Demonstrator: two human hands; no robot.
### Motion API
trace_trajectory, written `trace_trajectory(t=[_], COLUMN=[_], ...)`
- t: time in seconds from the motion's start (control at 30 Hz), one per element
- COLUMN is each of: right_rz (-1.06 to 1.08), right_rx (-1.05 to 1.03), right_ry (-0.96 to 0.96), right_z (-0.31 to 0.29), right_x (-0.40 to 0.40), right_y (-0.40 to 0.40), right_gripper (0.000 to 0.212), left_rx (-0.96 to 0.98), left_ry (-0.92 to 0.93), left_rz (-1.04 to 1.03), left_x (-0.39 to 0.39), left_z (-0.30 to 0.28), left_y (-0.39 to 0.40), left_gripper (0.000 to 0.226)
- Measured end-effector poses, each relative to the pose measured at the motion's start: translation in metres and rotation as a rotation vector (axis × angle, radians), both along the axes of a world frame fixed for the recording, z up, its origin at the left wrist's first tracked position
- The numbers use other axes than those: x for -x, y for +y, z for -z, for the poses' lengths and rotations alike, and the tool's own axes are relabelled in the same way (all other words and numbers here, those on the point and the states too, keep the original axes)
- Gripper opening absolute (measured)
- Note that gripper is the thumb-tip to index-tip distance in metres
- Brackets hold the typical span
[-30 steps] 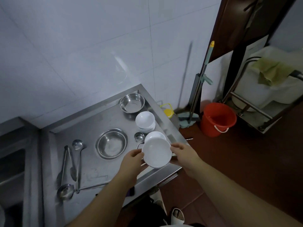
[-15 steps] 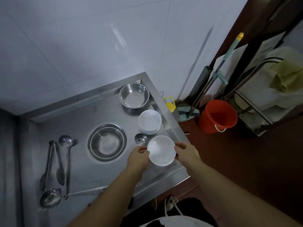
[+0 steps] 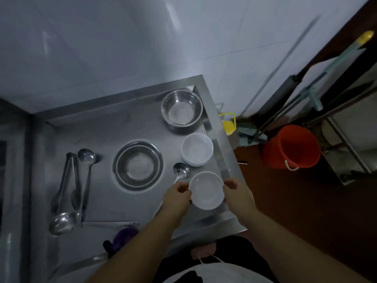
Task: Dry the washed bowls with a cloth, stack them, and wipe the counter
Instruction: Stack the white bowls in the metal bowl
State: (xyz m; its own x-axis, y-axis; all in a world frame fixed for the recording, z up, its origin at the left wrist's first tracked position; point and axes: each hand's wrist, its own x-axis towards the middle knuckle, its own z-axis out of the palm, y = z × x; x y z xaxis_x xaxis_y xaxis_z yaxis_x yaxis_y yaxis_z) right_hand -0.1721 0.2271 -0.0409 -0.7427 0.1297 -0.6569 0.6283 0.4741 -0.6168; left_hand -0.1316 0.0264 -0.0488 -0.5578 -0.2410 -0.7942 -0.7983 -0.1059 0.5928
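So, holding a round white shallow bowl [image 3: 206,189] by opposite rims, left hand [image 3: 177,196] and right hand [image 3: 237,194] both curled onto it, over the near right corner of the stainless steel counter [image 3: 102,131] (lighting's pretty dim). Just behind, a stack of white bowls [image 3: 197,149]; beside it, a small metal ladle [image 3: 181,170].

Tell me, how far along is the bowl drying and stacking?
A stack of white bowls already stands by the counter's right edge. The left hand and right hand grip another white bowl by its rim. No cloth shows in either hand. Stacking this bowl and wiping the steel counter remain.
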Motion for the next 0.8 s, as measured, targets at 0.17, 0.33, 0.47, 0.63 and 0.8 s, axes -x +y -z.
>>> trace_trajectory(t=[0.17,0.33,0.47,0.63,0.8], right_rz=[-0.171,-0.272,-0.162,0.022,0.139], right_rx=[0.047,0.096,0.252,0.294,0.328], right_ry=[-0.083,-0.15,-0.323,-0.526,-0.549], right_z=[0.015,0.021,0.034,0.051,0.059], right_x=[0.011,0.031,0.049,0.046,0.04], right_y=[0.016,0.028,0.021,0.006,-0.005], right_gripper=[0.015,0.023,0.057,0.042,0.048], left_rx=[0.046,0.07,-0.066,-0.213,-0.237], left_ry=[-0.062,-0.057,-0.089,-0.15,-0.139], left_rz=[-0.047,-0.186,-0.45,-0.553,-0.579], left_x=[-0.005,-0.008,-0.014,-0.019,-0.009], left_z=[0.0,-0.004,0.004,0.02,0.036], left_y=[0.004,0.017,0.03,0.044,0.05], left_gripper=[0.016,0.021,0.021,0.037,0.042])
